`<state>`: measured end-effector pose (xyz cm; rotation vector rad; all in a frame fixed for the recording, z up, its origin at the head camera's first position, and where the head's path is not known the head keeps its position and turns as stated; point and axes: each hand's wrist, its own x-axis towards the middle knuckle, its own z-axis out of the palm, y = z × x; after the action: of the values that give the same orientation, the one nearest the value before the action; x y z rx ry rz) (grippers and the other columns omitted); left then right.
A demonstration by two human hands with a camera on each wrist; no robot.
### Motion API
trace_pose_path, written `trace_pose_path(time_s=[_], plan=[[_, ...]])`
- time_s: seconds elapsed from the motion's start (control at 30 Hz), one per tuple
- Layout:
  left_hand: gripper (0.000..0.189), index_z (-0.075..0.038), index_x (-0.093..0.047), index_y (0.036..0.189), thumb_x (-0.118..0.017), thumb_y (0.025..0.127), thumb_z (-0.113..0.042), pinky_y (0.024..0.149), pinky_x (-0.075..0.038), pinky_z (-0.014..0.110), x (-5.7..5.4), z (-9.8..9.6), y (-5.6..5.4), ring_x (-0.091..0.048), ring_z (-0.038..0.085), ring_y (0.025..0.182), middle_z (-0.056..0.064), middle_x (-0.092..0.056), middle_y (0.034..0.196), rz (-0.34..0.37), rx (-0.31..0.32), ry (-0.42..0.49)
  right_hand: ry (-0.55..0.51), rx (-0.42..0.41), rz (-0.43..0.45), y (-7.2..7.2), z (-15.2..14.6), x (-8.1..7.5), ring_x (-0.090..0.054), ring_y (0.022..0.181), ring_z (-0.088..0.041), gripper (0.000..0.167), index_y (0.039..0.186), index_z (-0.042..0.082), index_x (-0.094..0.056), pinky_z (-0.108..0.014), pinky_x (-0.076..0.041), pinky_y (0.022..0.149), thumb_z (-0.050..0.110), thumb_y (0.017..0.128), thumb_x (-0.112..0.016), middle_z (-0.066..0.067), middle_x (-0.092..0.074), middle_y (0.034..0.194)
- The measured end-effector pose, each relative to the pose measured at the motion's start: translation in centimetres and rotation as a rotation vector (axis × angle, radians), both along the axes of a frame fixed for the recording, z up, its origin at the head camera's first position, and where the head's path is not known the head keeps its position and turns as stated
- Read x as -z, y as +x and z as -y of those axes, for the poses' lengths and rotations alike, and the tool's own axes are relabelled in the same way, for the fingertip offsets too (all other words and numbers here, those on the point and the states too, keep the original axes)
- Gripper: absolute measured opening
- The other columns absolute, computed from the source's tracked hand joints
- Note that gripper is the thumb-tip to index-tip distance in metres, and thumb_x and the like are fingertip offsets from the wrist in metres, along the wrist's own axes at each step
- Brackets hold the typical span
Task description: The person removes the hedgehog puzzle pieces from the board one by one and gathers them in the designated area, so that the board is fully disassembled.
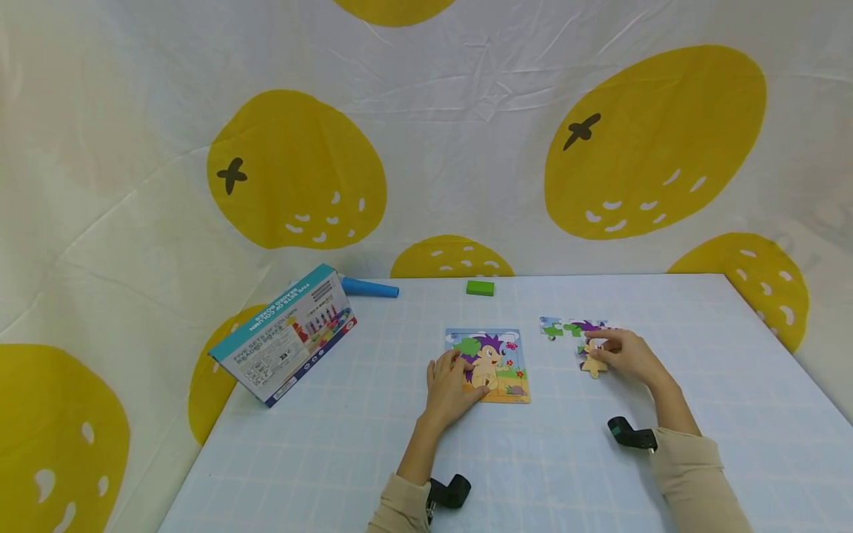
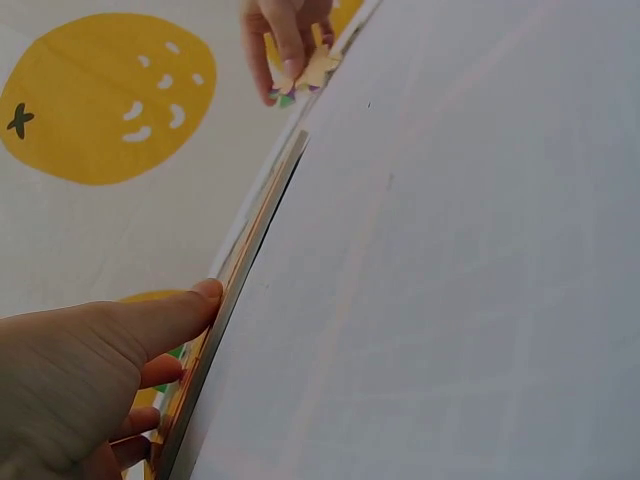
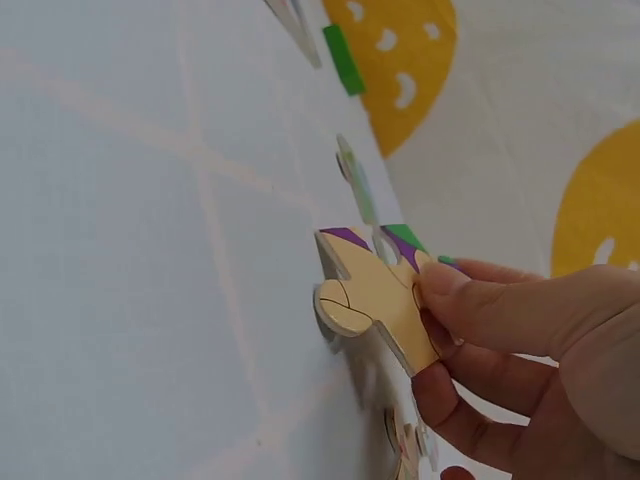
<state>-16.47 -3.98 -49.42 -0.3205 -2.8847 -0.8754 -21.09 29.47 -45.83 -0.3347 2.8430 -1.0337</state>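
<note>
A square jigsaw puzzle (image 1: 509,355) with a purple-spined hedgehog picture lies on the table. My left hand (image 1: 448,389) rests on its lower left part, fingers spread over the picture. From the left wrist view, the thumb (image 2: 185,315) touches the edge of the puzzle board (image 2: 240,270). To the right, my right hand (image 1: 629,357) pinches a beige jigsaw piece (image 3: 375,290) with purple and green corners between thumb and fingers. The piece is tilted close over the table. Several loose jigsaw pieces (image 1: 586,326) lie just beyond that hand.
A box (image 1: 286,337) with a blue top edge lies at the left, a blue cone-shaped object (image 1: 370,288) behind it. Near the table's back edge sits a green block (image 1: 480,288). A white cloth with yellow fruit shapes hangs behind the table (image 1: 320,459).
</note>
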Motion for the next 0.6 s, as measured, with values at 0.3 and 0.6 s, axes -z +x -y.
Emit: trace_pose_path(time_s=[0.3, 0.6], plan=[[0.040, -0.008, -0.059, 0.103, -0.074, 0.079, -0.037, 0.109, -0.016, 0.061, -0.04, 0.00, 0.09, -0.033, 0.032, 0.131, 0.015, -0.043, 0.137, 0.000, 0.000, 0.010, 0.141, 0.020, -0.005, -0.46, 0.19, 0.54, -0.048, 0.077, -0.024, 0.037, 0.120, 0.000, -0.061, -0.048, -0.028, 0.067, 0.016, 0.087, -0.064, -0.011, -0.063, 0.090], [0.040, -0.009, -0.060, 0.103, -0.074, 0.079, -0.038, 0.109, -0.016, 0.061, -0.06, 0.01, 0.07, -0.033, 0.032, 0.132, 0.014, -0.043, 0.137, 0.001, 0.001, 0.009, 0.163, 0.039, -0.022, 0.43, 0.25, 0.68, -0.050, 0.096, -0.041, 0.066, 0.127, 0.000, -0.055, -0.057, -0.027, 0.072, 0.034, 0.076, -0.077, -0.017, -0.064, 0.106]])
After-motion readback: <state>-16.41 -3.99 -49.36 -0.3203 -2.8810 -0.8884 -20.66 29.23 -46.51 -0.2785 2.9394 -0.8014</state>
